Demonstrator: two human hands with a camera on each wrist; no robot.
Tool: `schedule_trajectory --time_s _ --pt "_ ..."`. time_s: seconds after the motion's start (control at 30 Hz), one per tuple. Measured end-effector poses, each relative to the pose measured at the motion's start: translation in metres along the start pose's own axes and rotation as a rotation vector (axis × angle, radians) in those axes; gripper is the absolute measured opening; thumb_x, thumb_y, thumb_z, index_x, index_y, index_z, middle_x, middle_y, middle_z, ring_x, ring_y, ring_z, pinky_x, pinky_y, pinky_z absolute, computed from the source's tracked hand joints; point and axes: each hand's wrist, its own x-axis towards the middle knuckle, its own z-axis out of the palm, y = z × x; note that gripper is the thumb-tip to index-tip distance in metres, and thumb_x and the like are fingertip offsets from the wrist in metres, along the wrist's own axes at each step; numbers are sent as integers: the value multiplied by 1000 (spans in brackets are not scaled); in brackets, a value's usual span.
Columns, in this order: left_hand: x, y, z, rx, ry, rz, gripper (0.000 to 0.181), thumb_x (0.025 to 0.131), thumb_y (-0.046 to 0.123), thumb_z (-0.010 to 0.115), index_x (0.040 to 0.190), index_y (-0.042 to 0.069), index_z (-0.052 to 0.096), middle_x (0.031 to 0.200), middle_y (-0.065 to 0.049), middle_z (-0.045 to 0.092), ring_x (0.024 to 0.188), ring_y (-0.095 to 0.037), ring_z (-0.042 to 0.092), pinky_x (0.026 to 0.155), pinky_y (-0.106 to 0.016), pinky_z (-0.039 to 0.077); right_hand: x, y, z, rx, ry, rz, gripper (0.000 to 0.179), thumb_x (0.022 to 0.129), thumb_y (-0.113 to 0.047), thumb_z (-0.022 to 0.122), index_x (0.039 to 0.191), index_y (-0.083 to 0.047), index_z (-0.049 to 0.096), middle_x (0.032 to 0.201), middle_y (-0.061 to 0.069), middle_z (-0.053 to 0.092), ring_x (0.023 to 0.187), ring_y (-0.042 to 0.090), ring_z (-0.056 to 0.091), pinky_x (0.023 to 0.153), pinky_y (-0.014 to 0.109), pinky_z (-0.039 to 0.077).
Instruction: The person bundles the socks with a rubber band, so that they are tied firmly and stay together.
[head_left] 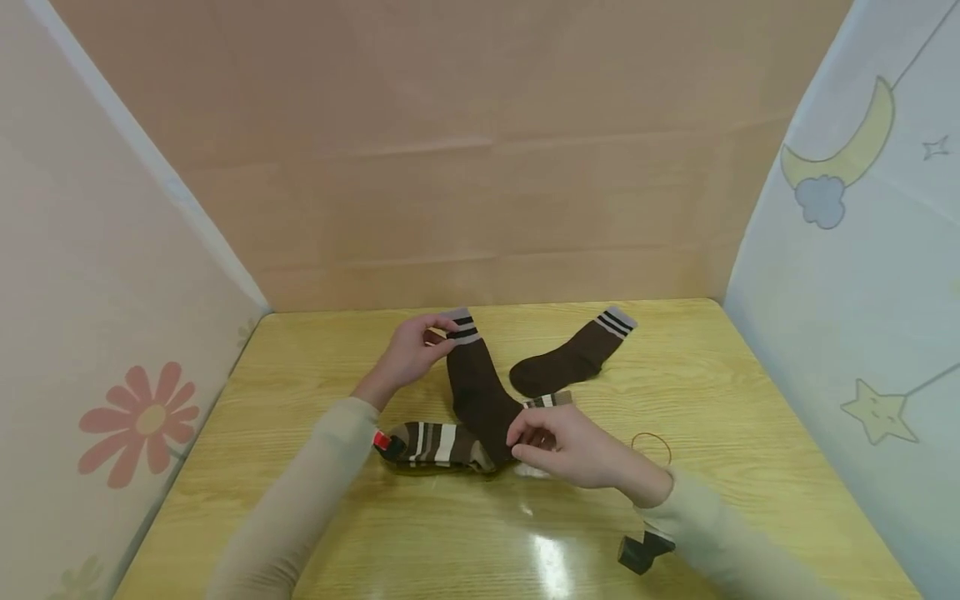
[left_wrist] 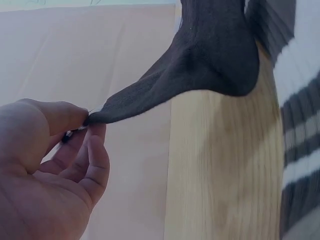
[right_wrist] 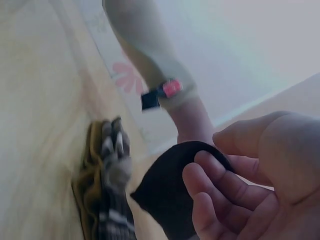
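A dark brown sock (head_left: 480, 387) with a grey, black-striped cuff is stretched between both hands. My left hand (head_left: 414, 346) pinches its cuff; in the left wrist view the thumb and fingers (left_wrist: 97, 165) grip the cuff edge, and the sock (left_wrist: 200, 65) rises toward the heel. My right hand (head_left: 573, 446) pinches the toe end, and the right wrist view shows the dark toe (right_wrist: 167, 185) between thumb and fingers. Below the held sock, overlapped by it in the head view, lies a brown, white-striped sock (head_left: 438, 443) on the table.
Another dark brown sock (head_left: 566, 360) with a striped cuff lies flat at the back right. A thin rubber band (head_left: 660, 437) is beside the right wrist. The wooden table (head_left: 315, 367) is bounded by a back panel (head_left: 480, 167) and patterned side panels.
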Motion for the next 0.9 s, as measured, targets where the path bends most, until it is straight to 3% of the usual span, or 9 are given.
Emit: schedule_trajectory --time_s 0.13,0.3,0.43,0.53,0.73,0.9 --pt "1 1 8 9 -45 0 22 103 16 70 124 12 70 129 -8 67 106 -27 70 81 -39 59 1 -8 12 11 -51 -43 8 104 -15 68 108 -10 72 94 1 75 84 3 69 72 29 60" --pt "-4 -8 17 28 -106 -20 20 103 16 70 122 13 70 134 -8 64 109 -27 68 76 -37 59 0 -9 21 -48 -129 -43 5 102 -16 70 106 -18 71 90 -12 71 81 -3 65 70 24 58" --pt "-16 -14 21 45 -131 -27 16 102 17 71 119 14 72 133 -8 64 107 -26 68 71 -36 58 -3 -3 23 -98 -167 -58 2 102 -16 70 104 -17 71 88 -18 68 79 -5 63 68 22 57" --pt "-30 -16 23 55 -155 3 18 103 17 70 119 10 72 125 -7 68 105 -24 68 74 -34 58 -5 3 20 -95 -179 -62 2 102 -16 70 103 -16 71 88 -17 68 79 -5 63 68 24 58" --pt "-60 -8 29 63 -175 137 18 101 12 71 117 3 71 113 -7 72 96 -21 70 74 -30 59 5 29 5 -127 -103 -33 3 102 -15 70 102 -17 72 88 -14 70 77 0 64 68 25 57" --pt "-87 0 36 96 -169 232 5 99 11 74 101 9 72 95 2 71 73 -9 63 66 -26 55 21 56 -15 -188 9 40 5 103 -14 69 104 -11 73 89 -9 71 77 4 64 69 26 56"
